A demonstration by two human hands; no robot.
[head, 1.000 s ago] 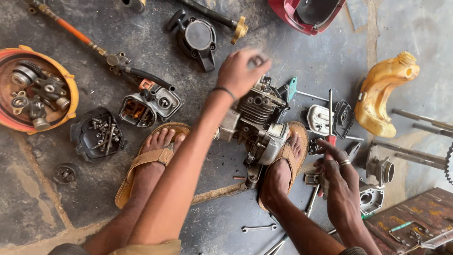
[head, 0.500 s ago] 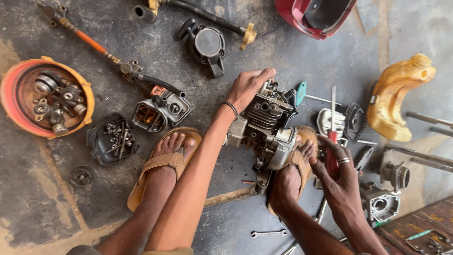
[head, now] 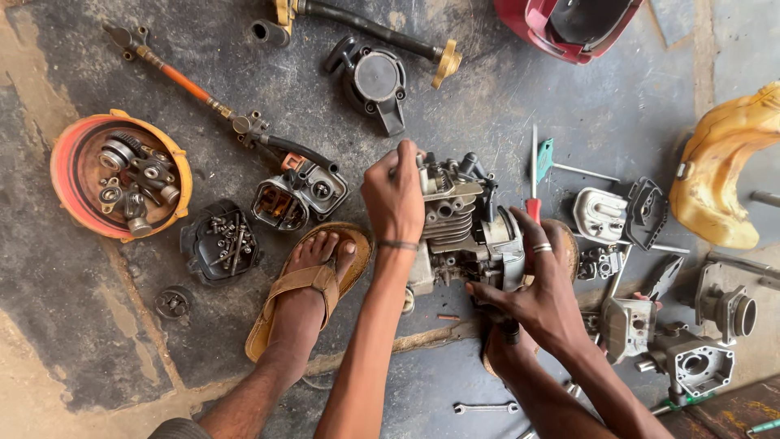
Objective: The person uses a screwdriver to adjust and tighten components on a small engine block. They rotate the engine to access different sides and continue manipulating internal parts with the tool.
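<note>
Head view: left hand [head: 396, 193] clamps the small engine [head: 463, 228] top while right hand [head: 532, 280] pinches a red screwdriver [head: 532, 183] beside it; steadying the engine firmly seems wise.

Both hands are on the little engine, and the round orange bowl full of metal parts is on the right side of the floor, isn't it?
Not quite. In the head view the orange bowl sits on the left side of the floor. Both the left hand and right hand are on the engine.
</note>
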